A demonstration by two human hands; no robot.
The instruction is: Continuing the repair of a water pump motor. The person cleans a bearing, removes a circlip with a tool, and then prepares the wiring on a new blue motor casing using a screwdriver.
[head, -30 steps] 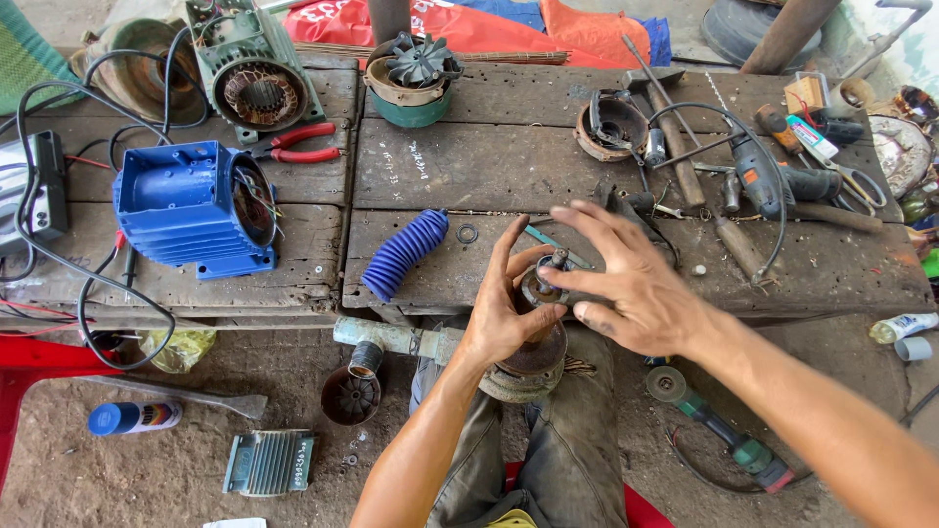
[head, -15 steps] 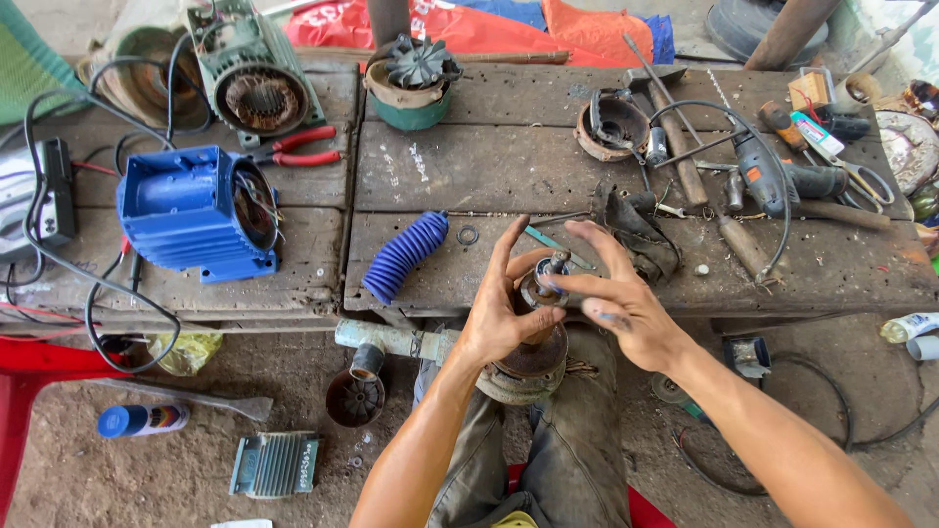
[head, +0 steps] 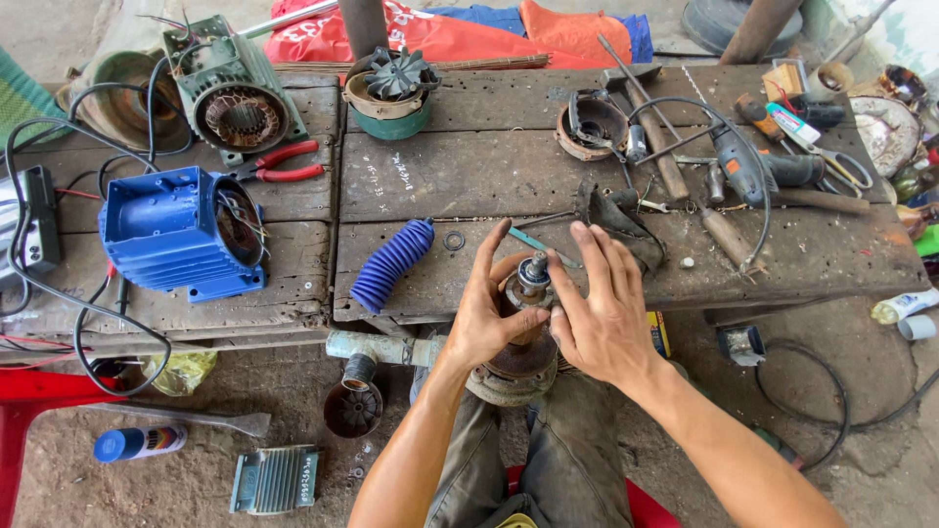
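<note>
Wooden workbench (head: 469,176), hands (head: 548,318) gripping rusty rotor (head: 523,342)

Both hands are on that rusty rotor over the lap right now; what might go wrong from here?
1. The rusty motor rotor rests on the knees, off the worn wooden bench, gripped only by the left hand and right hand near its shaft; it may slip to the dirt floor.
2. Fingers crowd the small grey shaft end, so a pinch looks possible.
</note>
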